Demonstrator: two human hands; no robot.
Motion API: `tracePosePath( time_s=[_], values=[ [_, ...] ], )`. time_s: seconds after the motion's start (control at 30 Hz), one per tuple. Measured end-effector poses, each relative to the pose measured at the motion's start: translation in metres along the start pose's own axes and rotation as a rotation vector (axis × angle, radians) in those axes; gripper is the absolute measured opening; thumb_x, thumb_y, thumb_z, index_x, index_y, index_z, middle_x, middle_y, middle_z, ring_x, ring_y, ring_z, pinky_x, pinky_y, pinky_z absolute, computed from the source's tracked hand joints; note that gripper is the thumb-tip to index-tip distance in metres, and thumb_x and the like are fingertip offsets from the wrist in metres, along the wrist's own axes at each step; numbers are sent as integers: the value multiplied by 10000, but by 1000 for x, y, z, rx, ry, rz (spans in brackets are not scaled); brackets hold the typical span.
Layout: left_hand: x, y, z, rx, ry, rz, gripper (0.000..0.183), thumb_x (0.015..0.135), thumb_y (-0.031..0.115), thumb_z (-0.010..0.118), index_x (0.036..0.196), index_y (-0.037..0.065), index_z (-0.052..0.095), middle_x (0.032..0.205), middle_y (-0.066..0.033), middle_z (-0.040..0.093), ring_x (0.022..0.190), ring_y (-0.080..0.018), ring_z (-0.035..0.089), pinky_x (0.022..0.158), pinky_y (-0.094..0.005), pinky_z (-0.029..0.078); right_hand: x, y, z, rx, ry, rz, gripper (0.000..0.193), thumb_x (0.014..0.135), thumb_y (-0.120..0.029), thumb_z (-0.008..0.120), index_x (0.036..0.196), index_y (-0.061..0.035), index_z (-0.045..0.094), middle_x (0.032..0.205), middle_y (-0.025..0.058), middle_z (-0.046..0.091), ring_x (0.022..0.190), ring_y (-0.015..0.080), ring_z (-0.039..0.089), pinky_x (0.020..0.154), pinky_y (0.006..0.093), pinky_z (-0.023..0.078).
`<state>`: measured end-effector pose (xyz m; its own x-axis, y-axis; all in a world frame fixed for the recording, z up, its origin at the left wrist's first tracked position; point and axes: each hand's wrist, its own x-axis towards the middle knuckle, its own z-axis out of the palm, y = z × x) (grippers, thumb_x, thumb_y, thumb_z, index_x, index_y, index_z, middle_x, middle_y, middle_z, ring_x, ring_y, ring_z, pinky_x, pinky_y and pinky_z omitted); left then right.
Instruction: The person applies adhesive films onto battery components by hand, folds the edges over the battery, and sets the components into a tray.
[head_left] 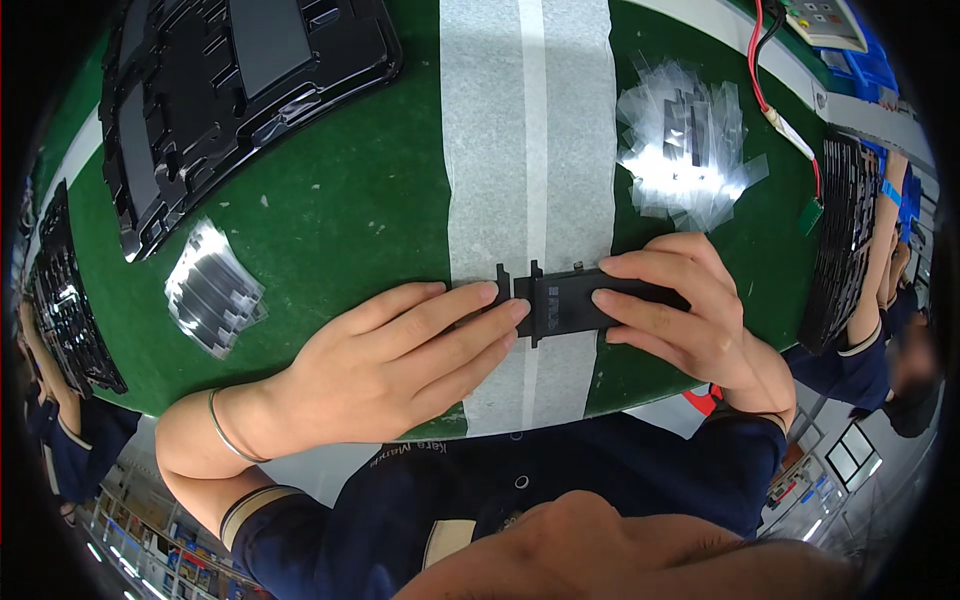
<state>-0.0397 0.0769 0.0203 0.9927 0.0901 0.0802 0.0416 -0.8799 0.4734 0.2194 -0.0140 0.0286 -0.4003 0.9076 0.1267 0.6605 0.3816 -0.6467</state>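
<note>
A flat black rectangular battery (572, 304) with small pale print lies across the paper strip in front of me. My right hand (700, 315) grips its right end, thumb and fingers along the edges. At the battery's left end is a black plastic piece (536, 275) with narrow upright tabs. My left hand (390, 365) closes its fingers over the left part of this piece, hiding much of it. How the piece and the battery join cannot be made out. A tiny connector (578, 267) shows at the battery's upper edge.
Clear film strips (690, 140) lie piled beyond my right hand, and more film pieces (214, 290) sit left. A black moulded tray (250, 110) is at far left. Black parts (842, 240) stack on the right, near a wired green board (811, 216). Other people work on both sides.
</note>
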Motion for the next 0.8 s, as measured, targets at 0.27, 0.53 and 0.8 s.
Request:
tracePosePath(
  time_s=[0.27,0.53,0.8],
  values=[
    [4,1,0,-18,63,7,288,717,107,531,981,15,601,1165,-86,530,1063,-217,494,841,-309,416,-1,-2,1,1,18,0,423,486,-85,727,899,-35,655,1011,93,571,818,232,505,655,294,449],
    [3,1,0,-30,57,9,294,716,111,531,985,13,599,1170,-86,526,1066,-218,490,842,-311,414,-1,-2,2,5,29,4,431,483,-81,730,904,-34,652,1007,99,568,824,235,508,658,299,451],
    [1,-1,0,-30,6,13,475,614,178,657,1059,39,568,1223,-72,487,1120,-243,431,858,-343,412,0,-3,1,7,14,15,423,489,-76,728,903,-31,654,1012,105,565,827,239,510,661,299,453]
  ],
)
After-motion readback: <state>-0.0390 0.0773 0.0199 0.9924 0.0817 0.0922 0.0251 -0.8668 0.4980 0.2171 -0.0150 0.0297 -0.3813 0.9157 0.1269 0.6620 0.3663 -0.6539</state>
